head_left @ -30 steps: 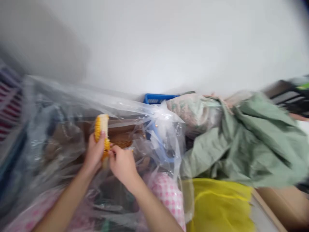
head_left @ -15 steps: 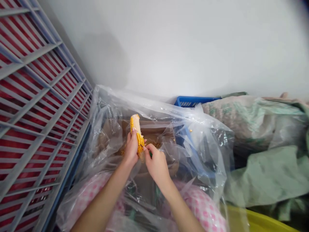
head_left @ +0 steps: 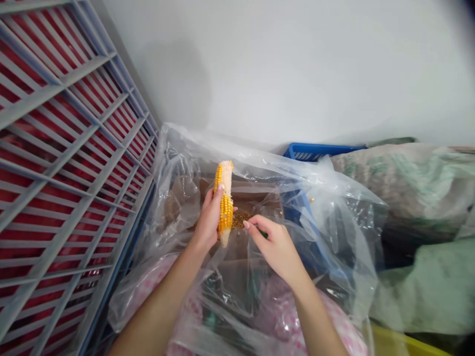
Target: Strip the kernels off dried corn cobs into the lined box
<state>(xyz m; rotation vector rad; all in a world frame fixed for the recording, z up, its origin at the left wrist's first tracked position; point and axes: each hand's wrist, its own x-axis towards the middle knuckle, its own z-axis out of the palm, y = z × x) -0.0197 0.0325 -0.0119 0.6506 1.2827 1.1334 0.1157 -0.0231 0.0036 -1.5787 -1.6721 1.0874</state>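
My left hand [head_left: 208, 222] is wrapped round a corn cob [head_left: 226, 212] held nearly upright. A strip of the cob's upper part is bare and pale, while yellow kernels cover its left side and lower middle. To the right, apart from the cob, my right hand [head_left: 277, 244] is closed, thumb against forefinger. A small green thing [head_left: 263, 234] shows inside its fingers; most of it is hidden. Below both hands, loose kernels [head_left: 241, 219] lie in a cardboard box [head_left: 256, 198] under clear plastic sheeting [head_left: 178, 163].
A tall grey slatted crate [head_left: 77, 133] with red behind it stands at the left. On the right are a blue basket [head_left: 322, 150], a printed sack [head_left: 404, 183] and pale green cloth [head_left: 426, 287]. A yellow rim [head_left: 404, 343] shows at lower right. A white wall [head_left: 278, 74] rises behind.
My right hand has drawn away from the cob to the right. The cob's lower tip now shows bare. The whole view has shifted, so surroundings sit further right.
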